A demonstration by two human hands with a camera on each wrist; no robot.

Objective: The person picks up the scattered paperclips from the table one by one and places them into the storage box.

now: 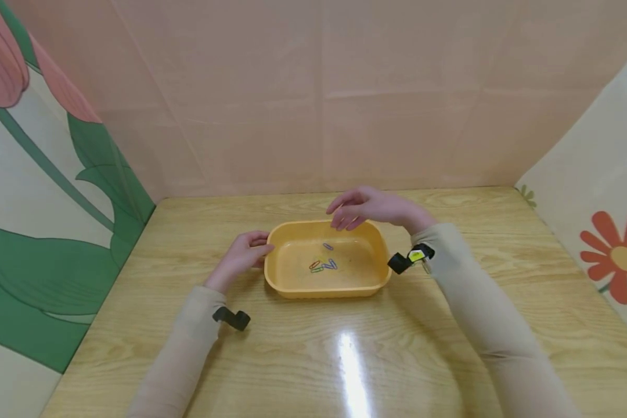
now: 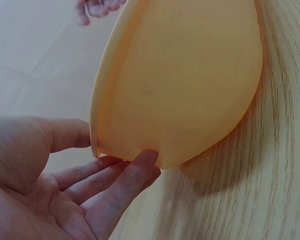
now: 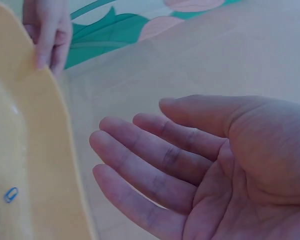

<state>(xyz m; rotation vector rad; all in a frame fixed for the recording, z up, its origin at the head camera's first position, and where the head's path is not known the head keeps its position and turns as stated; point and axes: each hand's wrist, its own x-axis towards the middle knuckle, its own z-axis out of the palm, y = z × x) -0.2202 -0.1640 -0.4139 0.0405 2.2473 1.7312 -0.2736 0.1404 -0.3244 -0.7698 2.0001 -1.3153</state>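
Observation:
A yellow plastic basin (image 1: 326,293) with rounded corners stands on the wooden table in the head view. Inside it lie several small paper clips (image 1: 314,264) in red, green, blue and yellow. My left hand (image 1: 242,254) grips the basin's left end, thumb at the rim and fingers against the outer wall, as the left wrist view shows on the basin (image 2: 190,75). Over the far rim hovers my right hand (image 1: 368,207), fingers loosely bent. In the right wrist view its palm (image 3: 230,195) holds nothing, and a blue paper clip (image 3: 11,194) shows in the basin.
The wooden table (image 1: 313,354) extends around the basin on all sides. A plain pinkish cloth (image 1: 313,116) hangs behind its far edge. Flower-patterned sheets stand at the left (image 1: 47,174) and right (image 1: 595,174). Each sleeve carries a black wrist mount.

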